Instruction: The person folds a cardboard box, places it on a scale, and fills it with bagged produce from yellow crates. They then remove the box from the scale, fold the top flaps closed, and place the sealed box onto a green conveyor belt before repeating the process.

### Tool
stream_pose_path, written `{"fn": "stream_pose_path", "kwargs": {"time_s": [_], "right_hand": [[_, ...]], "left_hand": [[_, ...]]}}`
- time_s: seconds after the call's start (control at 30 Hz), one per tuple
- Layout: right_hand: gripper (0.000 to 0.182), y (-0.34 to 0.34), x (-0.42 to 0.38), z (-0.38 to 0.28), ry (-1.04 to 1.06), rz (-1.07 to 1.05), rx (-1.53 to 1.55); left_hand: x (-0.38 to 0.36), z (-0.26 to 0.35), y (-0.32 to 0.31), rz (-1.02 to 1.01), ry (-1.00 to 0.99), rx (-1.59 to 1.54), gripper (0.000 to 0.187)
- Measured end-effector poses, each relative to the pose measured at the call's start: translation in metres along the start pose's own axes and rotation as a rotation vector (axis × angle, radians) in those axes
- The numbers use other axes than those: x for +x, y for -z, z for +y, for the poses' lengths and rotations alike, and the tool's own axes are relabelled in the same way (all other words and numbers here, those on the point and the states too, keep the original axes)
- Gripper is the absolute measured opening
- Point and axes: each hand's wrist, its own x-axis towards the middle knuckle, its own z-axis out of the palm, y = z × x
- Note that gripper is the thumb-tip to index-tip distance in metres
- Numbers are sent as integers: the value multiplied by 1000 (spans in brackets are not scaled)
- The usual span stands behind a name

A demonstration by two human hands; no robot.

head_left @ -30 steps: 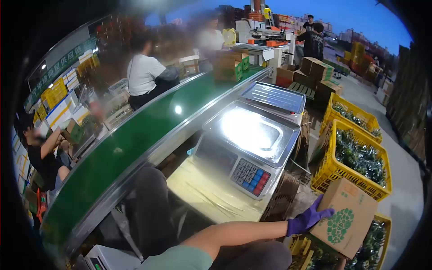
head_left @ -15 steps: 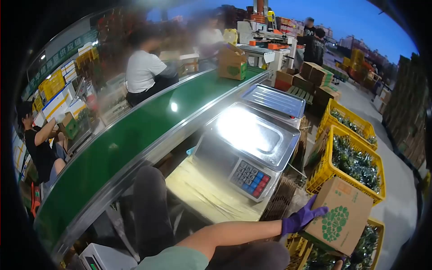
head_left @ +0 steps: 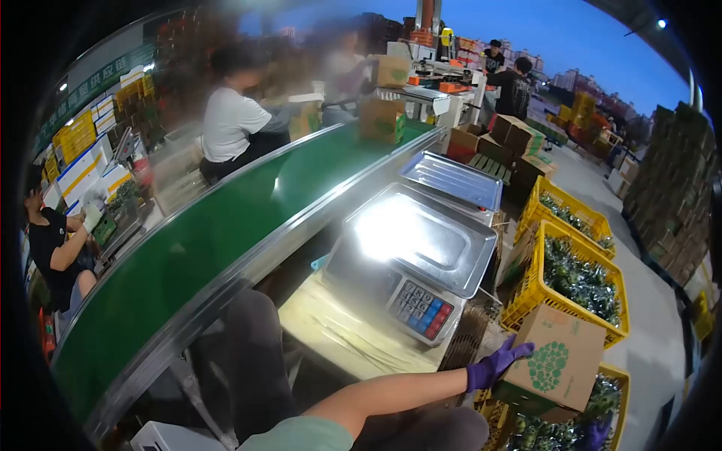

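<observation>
Plainly, the left hand [head_left: 496, 366] grips a carton [head_left: 575, 353]; how the right hand [head_left: 598, 434] (dim, half-seen) stands, I can't tell.

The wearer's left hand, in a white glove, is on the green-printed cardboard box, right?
Not quite: the head view shows a purple glove, not a white one. The left hand is indeed on the green-printed cardboard box.

Matt cardboard box [head_left: 555, 361], glossy metal pan [head_left: 451, 252]

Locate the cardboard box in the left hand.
The cardboard box is at the lower right of the head view, with the left hand at its left edge and the nearest yellow crate beneath it.
</observation>
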Motion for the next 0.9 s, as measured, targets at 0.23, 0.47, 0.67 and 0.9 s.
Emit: {"fn": "stream_pose_path", "kwargs": {"time_s": [0.23, 0.47, 0.67, 0.9], "right_hand": [[52, -55, -15, -100, 909, -572, -959], [31, -107, -26, -168, 444, -256, 132], [67, -84, 132, 202, 199, 281, -620], [63, -112, 37, 247, -379, -183, -1081]], "left_hand": [[-41, 5, -16, -311, -67, -97, 60], [-52, -3, 13, -554, 418, -836, 58], [-48, -27, 38, -297, 279, -477, 54], [-60, -15, 19, -154, 268, -110, 49]]}}
